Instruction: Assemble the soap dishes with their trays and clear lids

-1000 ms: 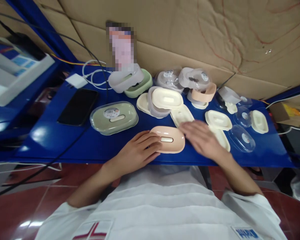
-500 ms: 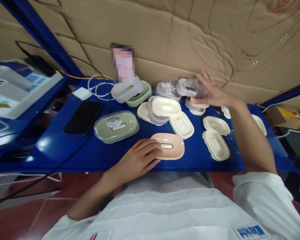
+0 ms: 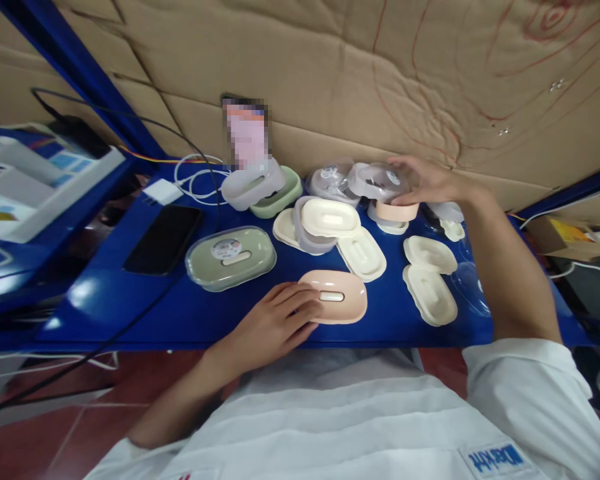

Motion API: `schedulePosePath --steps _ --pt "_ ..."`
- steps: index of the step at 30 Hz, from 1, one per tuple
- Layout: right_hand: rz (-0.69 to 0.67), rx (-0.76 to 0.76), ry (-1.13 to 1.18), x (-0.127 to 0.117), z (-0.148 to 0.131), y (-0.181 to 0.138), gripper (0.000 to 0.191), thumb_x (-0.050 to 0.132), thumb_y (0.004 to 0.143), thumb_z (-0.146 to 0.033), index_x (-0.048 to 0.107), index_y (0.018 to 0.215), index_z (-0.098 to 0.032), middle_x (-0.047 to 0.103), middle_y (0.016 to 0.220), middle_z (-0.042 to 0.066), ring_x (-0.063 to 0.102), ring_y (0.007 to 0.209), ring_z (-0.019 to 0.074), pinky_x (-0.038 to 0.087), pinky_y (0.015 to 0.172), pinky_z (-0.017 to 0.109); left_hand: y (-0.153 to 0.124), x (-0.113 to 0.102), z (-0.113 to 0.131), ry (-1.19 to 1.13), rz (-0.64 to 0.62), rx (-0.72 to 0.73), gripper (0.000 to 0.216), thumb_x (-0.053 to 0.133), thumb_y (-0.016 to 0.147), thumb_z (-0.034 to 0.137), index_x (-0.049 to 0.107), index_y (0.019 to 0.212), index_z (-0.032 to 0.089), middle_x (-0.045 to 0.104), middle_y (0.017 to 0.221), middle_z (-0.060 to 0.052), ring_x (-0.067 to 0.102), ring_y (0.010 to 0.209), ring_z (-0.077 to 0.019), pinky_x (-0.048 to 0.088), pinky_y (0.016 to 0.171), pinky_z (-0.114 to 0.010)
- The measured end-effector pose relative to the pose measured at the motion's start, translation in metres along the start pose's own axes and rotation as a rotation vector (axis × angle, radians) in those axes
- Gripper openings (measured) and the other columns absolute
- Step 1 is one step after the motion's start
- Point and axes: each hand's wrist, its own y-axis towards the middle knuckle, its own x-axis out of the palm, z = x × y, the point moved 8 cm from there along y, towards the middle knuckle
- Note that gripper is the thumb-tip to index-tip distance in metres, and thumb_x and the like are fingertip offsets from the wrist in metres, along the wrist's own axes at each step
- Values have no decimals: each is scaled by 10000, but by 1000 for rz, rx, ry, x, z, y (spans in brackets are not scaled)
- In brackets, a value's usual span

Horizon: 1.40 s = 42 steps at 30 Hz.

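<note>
While clasping peach soap dish (image 3: 341, 310), R of green dish (image 3: 235, 261), w/ L hand (image 3: 279, 317), pinch clear lid (image 3: 386, 181), back-R of same, by edge w/ part-spread R hand (image 3: 427, 180); can't tell if held.

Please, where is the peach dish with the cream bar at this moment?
In the head view, the peach dish lies near the front edge of the table, centre, right of the lidded green dish; the left grip touches its left end.
</note>
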Motion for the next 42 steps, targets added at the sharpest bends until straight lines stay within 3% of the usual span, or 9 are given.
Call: schedulePosePath --steps 5,9,13,17,20,24,29,36,42 --pt "252 -53 -18 -4 -18 -10 829 861 901 -492 539 1524 -50 640 1468 216 640 1305 231 517 1127 325 1 -1 0 3 2 -8 196 626 1078 187 664 1270 189 731 1368 -102 651 1368 -270 525 1179 -460" --pt "418 -234 -173 9 -83 -49 700 817 930 -631 632 1441 -189 631 1462 194 617 1365 350 533 1155 517 2 -8 0 3 55 -36 145 635 1049 159 660 1186 199 736 1295 -106 677 1313 -264 560 1117 -447" --pt "331 -404 -259 67 -158 -107 653 751 976 -627 631 1501 -257 660 1446 176 569 1460 432 512 1162 623 -4 -12 -1 74 130 -78 240 716 1008 199 654 1240 197 696 1328 -151 673 1282 -305 586 1055 -463" --pt "187 -370 -193 128 -192 -139 667 634 1057 -597 526 1631 -275 613 1559 175 573 1479 385 560 1145 554 -11 -17 -5 118 244 -115 469 796 972 254 617 1405 256 611 1476 -176 616 1369 -346 562 1117 -524" --pt "182 -330 -159 150 -200 -143 709 615 1073 -568 449 1689 -259 581 1608 178 547 1512 366 539 1200 553 -10 -13 -8 88 194 -112 537 780 996 277 572 1491 243 571 1547 -192 560 1462 -363 536 1180 -548" --pt "186 -384 -185 160 -205 -141 797 679 1030 -567 436 1698 -208 518 1668 204 433 1600 395 481 1264 594 -6 -9 -10 39 125 -95 507 752 1029 303 573 1493 209 617 1501 -185 573 1461 -346 560 1182 -535" --pt "181 -453 -212 166 -200 -142 790 741 1010 -499 458 1692 -219 477 1713 183 378 1632 394 455 1284 607 -7 -10 -9 37 123 -83 544 781 1009 267 581 1514 259 667 1440 -142 596 1436 -335 581 1169 -531" --pt "184 -442 -184 166 -196 -141 693 678 1043 -545 505 1669 -303 509 1701 119 425 1594 401 469 1265 627 -13 -9 -17 -70 160 -147 605 827 975 332 562 1516 278 581 1525 -168 598 1424 -347 586 1147 -555" --pt "192 -461 -257 170 -205 -143 761 719 1006 -567 494 1673 -278 530 1675 165 418 1601 428 459 1264 651 -16 -7 -17 -22 136 -121 582 810 989 323 568 1514 261 610 1456 -155 573 1421 -340 580 1151 -530"
